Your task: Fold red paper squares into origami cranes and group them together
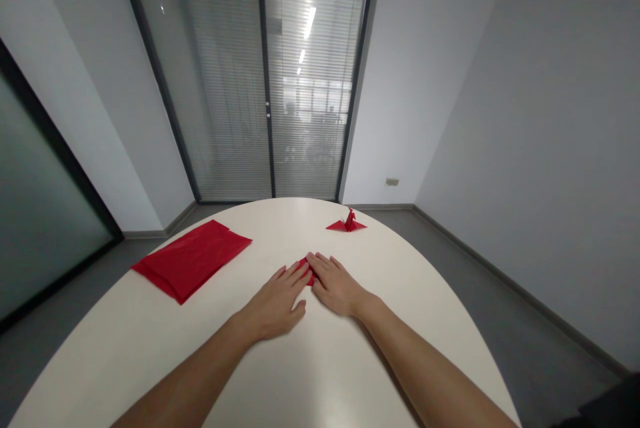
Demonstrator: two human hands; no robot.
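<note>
Under my fingers lies a small folded piece of red paper [309, 278] on the white table, mostly covered by both hands. My left hand [280, 301] rests flat with its fingertips on the paper's left side and its thumb held apart. Fingers stretched out, my right hand [336, 285] presses on the right side of the same paper. Beyond the hands, a finished red paper crane [349, 223] stands with its wings spread. A stack of red paper sheets [195, 258] lies to the left, apart from both hands.
The round white table [290, 381] has a curved edge on the far and right sides. Past it stand a glass partition with blinds [225, 81] and grey walls. A dark object [610, 405] shows at the lower right corner.
</note>
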